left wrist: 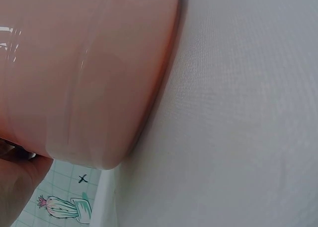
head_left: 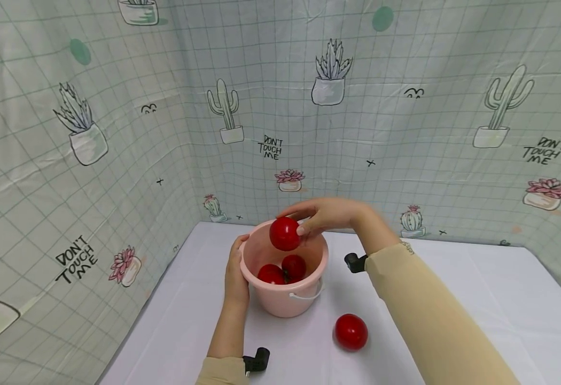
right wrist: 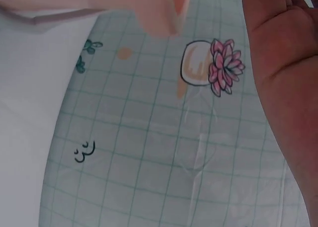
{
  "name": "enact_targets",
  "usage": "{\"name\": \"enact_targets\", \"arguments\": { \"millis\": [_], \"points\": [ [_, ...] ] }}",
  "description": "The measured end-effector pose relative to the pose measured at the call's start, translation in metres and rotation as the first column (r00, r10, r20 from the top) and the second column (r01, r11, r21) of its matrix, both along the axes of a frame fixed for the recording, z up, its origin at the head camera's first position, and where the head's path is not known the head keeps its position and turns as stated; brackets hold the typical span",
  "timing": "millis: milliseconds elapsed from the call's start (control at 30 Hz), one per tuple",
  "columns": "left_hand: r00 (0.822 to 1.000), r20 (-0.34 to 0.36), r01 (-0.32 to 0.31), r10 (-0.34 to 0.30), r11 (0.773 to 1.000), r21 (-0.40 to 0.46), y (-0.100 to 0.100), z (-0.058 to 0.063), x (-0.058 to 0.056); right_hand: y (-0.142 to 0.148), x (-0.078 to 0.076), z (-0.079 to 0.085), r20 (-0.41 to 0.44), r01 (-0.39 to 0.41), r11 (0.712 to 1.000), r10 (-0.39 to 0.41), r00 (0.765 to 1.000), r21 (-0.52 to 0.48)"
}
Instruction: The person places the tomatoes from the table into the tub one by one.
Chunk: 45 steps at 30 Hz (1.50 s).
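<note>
A pink bucket (head_left: 285, 305) stands upright on the white-covered table, with a white handle (head_left: 311, 295) hanging at its front right. My left hand (head_left: 235, 275) grips the bucket's left side at the rim. Over the mouth of the bucket, my right hand (head_left: 328, 215) holds a red tomato (head_left: 284, 233) between thumb and fingers. Two more tomatoes lie inside, one at the left (head_left: 271, 274) and one at the right (head_left: 294, 268). Another tomato (head_left: 351, 332) rests on the table to the bucket's front right. In the left wrist view, the bucket wall (left wrist: 84, 78) fills the upper left.
Behind and left of the table hangs a gridded cloth (head_left: 372, 133) printed with cacti and potted plants. The white tabletop (head_left: 473, 289) reaches out to the right of the bucket. Small black cameras are strapped to the left wrist (head_left: 256, 361) and right wrist (head_left: 356, 262).
</note>
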<state>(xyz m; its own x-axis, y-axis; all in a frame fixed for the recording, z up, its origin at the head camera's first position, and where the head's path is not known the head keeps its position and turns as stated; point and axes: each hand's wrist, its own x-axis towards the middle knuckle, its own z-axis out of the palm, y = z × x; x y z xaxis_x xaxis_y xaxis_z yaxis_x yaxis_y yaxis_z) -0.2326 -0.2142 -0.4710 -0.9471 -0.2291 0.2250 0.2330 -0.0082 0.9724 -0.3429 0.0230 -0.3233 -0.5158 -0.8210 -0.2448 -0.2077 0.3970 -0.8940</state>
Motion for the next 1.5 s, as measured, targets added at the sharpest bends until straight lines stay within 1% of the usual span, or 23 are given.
{"name": "enact_targets", "arguments": {
  "millis": [100,233,433,600,767,867,1000,1133,1267,1333,1500],
  "points": [
    [1.000,-0.001,0.005,-0.005,1.000,0.006,0.000,0.000,0.000,-0.009,-0.001,0.002,-0.006,-0.026,0.999,0.027,1.000,0.033],
    [1.000,-0.008,0.014,-0.014,1.000,0.012,0.000,0.000,-0.001,-0.022,0.003,0.007,0.008,-0.065,0.996,0.065,0.998,0.061],
    [1.000,0.004,0.018,-0.018,1.000,0.003,0.001,-0.001,-0.001,-0.035,0.010,0.014,0.040,-0.087,0.992,0.084,0.996,0.088],
    [1.000,0.003,0.021,-0.022,1.000,0.005,0.002,-0.002,-0.001,-0.045,0.008,0.009,0.072,-0.107,0.987,0.099,0.992,0.118],
    [1.000,-0.008,0.030,-0.030,0.999,0.018,0.002,-0.001,-0.001,-0.055,0.004,0.004,0.097,-0.108,0.977,0.091,0.991,0.185],
    [1.000,-0.011,0.027,-0.027,0.999,0.021,0.002,0.000,0.000,-0.061,0.004,0.002,0.088,-0.112,0.966,0.094,0.992,0.235],
    [1.000,-0.007,0.026,-0.026,1.000,0.007,0.002,0.001,0.000,-0.067,0.006,0.000,0.045,-0.122,0.945,0.113,0.993,0.303],
    [1.000,0.003,0.024,-0.024,1.000,-0.005,0.002,0.002,-0.001,-0.072,0.007,-0.004,0.009,-0.088,0.932,0.090,0.996,0.352],
    [1.000,0.000,0.017,-0.017,1.000,-0.006,0.000,0.002,-0.001,-0.074,0.005,-0.007,0.015,-0.058,0.935,0.057,0.998,0.350],
    [1.000,-0.002,0.013,-0.013,1.000,-0.003,-0.002,0.001,-0.001,-0.075,0.004,-0.009,0.027,-0.057,0.938,0.051,0.998,0.343],
    [1.000,-0.003,0.014,-0.014,1.000,0.004,-0.002,-0.001,-0.001,-0.073,0.003,-0.010,0.010,-0.113,0.947,0.116,0.993,0.301]
  ]
}}
